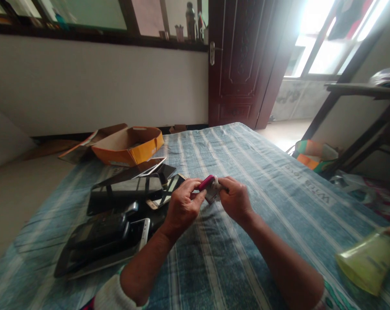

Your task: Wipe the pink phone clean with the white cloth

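Note:
Both my hands meet over the striped blue cloth (233, 155). My left hand (182, 206) is closed, pinching one end of a small pink-red and silver device (208, 184), perhaps a small phone. My right hand (235, 200) is closed on its other end, fingers curled round it. The device is held just above the cloth. To the left of my left hand lies a pile of dark phones and tablets (117, 211), some stacked, one with a white edge.
An open orange cardboard box (130, 146) sits at the far left of the cloth. A translucent green bottle (366, 258) lies at the right edge. A dark wooden door (243, 60) and a table frame (359, 129) stand beyond.

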Demonstrator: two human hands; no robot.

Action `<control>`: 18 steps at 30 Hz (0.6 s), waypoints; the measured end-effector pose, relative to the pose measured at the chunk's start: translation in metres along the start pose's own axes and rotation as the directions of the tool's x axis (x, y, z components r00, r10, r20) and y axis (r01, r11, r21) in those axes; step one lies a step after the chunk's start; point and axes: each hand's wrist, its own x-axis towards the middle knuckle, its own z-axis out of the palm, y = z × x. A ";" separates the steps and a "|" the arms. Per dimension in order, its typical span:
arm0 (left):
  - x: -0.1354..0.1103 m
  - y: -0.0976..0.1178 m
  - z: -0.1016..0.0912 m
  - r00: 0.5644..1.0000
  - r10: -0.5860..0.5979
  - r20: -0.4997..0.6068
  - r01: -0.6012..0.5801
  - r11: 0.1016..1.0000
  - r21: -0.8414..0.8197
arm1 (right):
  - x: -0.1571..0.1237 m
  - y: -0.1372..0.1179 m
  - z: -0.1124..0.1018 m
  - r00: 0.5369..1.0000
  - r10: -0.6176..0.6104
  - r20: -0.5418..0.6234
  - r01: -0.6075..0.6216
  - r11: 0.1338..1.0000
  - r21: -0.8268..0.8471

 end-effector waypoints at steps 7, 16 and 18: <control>-0.006 -0.004 0.012 0.998 -0.067 -0.008 0.065 0.984 -0.167 | -0.001 -0.009 -0.008 0.991 -0.125 -0.040 0.119 0.984 -0.130; -0.010 -0.016 -0.003 0.987 -0.121 0.104 0.138 0.975 -0.173 | -0.004 -0.016 -0.006 0.978 -0.198 0.061 0.207 0.945 -0.252; -0.011 -0.019 -0.009 0.979 -0.149 0.138 0.171 0.971 -0.167 | -0.005 -0.017 -0.003 0.973 -0.202 0.107 0.226 0.928 -0.296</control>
